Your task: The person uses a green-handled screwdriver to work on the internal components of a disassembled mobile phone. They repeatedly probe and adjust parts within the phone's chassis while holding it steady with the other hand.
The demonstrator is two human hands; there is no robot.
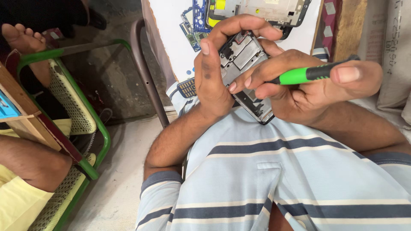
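My left hand point(216, 72) grips an opened phone body point(244, 55), its grey inner frame facing up, held close above my chest. My right hand point(308, 83) holds a green and black screwdriver point(310, 73), thumb pressed on its end, with the fingertips resting on the phone's frame. The tool's tip is hidden behind my fingers. I wear a light blue striped shirt point(278, 179).
A white board point(171, 30) beyond my hands carries another phone frame point(261, 8), blue circuit boards point(192, 21) and a small keypad part point(186, 87). A green-framed chair point(81, 115) stands at left, with another person's leg point(30, 167) and foot point(21, 36) beside it.
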